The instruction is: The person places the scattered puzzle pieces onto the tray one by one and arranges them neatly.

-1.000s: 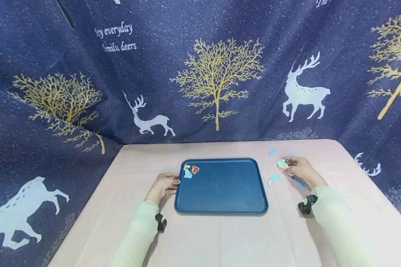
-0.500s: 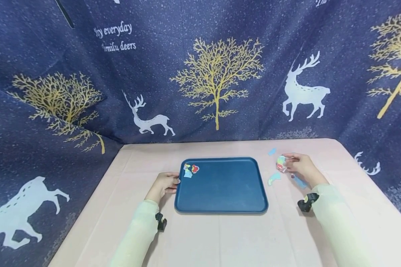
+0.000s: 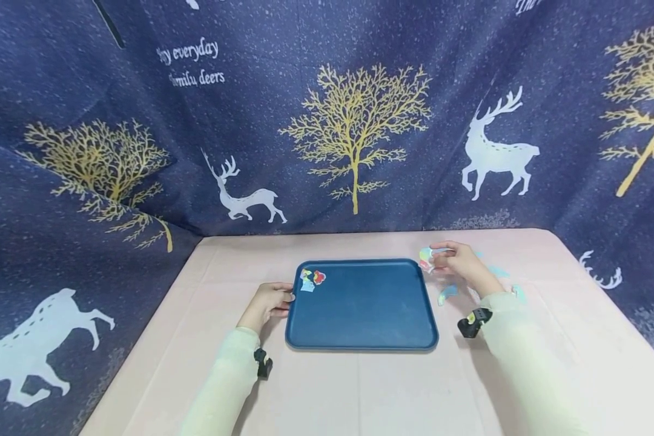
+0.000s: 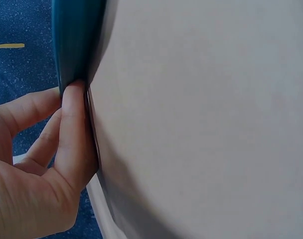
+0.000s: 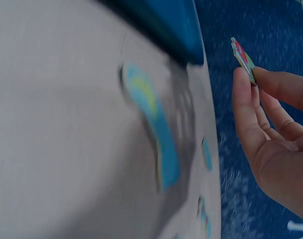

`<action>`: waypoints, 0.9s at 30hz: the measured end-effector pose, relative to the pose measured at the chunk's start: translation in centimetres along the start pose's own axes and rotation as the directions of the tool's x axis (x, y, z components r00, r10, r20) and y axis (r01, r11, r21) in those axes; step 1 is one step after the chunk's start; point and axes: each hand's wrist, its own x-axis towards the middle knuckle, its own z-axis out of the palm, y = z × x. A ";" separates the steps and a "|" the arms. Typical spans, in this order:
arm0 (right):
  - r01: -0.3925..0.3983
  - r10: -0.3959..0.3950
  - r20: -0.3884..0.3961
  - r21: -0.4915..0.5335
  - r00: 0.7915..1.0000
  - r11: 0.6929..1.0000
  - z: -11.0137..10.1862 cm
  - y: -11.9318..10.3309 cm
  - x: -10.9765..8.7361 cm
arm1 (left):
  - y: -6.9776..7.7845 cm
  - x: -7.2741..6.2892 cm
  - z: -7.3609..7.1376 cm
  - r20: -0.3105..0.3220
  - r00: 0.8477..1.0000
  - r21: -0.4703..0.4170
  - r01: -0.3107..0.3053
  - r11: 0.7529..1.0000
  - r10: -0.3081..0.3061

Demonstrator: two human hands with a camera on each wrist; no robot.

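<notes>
While a navy deer-and-tree curtain (image 3: 354, 115) hangs at twelve o'clock, a pale pink tablecloth (image 3: 360, 387) carries a blue rectangular tray (image 3: 362, 304), long axis running nine to three. The left hand (image 3: 269, 301), thumb and fingers nearly closed, pinches the tray's nine-o'clock rim. At two o'clock, the right hand (image 3: 460, 264) pinches a colourful puzzle piece (image 3: 425, 259) by the tray corner, raised off the cloth; seen edge-on in the right wrist view, it points to eleven. A puzzle cluster (image 3: 307, 284) lies in the tray's ten-o'clock corner; a curved blue piece (image 5: 154, 119) lies on the cloth, its long axis running eleven to five in that wrist view.
</notes>
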 end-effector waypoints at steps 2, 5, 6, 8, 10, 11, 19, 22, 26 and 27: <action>0.009 -0.009 0.000 0.031 1.000 0.999 0.9 -0.2 0.5 | -0.1 0.0 0.0 -0.003 1.000 -0.001 0.001 1.000 -0.001; 0.030 -0.031 0.008 0.099 0.999 0.995 2.2 -0.5 1.2 | -0.1 0.0 0.0 -0.005 1.000 -0.002 0.001 1.000 -0.001; 0.034 -0.036 0.010 0.122 0.999 0.992 2.6 -0.6 1.4 | -0.1 0.0 0.1 -0.005 1.000 -0.003 0.000 1.000 0.000; 0.044 -0.048 0.019 0.152 0.999 0.987 3.5 -0.8 1.8 | -0.1 0.0 0.1 -0.004 1.000 -0.006 -0.002 1.000 0.002; 0.050 -0.055 0.027 0.165 0.998 0.985 4.4 -1.1 2.1 | -0.1 0.0 0.1 -0.004 1.000 -0.009 -0.004 1.000 0.004; 0.051 -0.056 0.028 0.168 0.998 0.984 4.8 -1.2 2.3 | -0.1 0.0 0.0 -0.004 1.000 -0.008 -0.004 1.000 0.004; 0.041 -0.050 0.052 0.159 0.997 0.986 8.0 -2.4 3.2 | 0.0 0.0 0.1 -0.004 1.000 -0.005 0.003 1.000 -0.003; 0.036 -0.046 0.062 0.148 0.997 0.988 9.1 -2.8 3.5 | -0.1 0.0 0.0 -0.007 1.000 -0.007 -0.003 1.000 0.003; 0.020 -0.031 0.084 0.138 0.996 0.990 10.7 -3.1 3.8 | -0.2 0.0 0.0 -0.007 1.000 -0.010 -0.012 1.000 0.012; 0.013 -0.025 0.090 0.136 0.996 0.991 11.0 -3.1 3.8 | -0.2 0.1 0.0 -0.008 1.000 -0.011 -0.012 1.000 0.012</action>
